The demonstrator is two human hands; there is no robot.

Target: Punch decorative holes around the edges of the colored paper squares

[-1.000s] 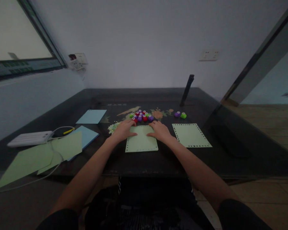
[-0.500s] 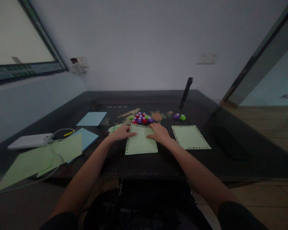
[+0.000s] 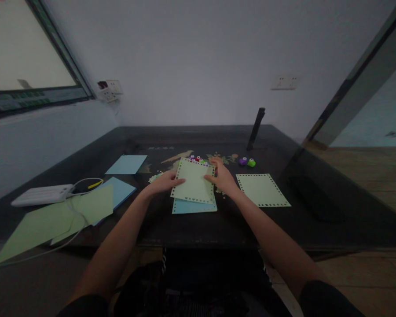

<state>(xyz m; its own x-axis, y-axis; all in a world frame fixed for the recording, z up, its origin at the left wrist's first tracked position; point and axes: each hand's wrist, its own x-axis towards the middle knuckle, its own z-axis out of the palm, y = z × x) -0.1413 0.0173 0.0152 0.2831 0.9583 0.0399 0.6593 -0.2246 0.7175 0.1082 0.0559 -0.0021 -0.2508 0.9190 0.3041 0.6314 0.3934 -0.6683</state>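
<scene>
Green paper [image 3: 194, 181] is in both hands [image 3: 165, 182] [image 3: 223, 178]; tabletop lettering [image 3: 161, 148] is unreadably small.

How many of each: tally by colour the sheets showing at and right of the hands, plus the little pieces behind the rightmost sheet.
Green: 2 (held sheet, rightmost sheet)
Blue sheet: 1
Purple piece: 1
Green piece: 1
Total: 5
</scene>
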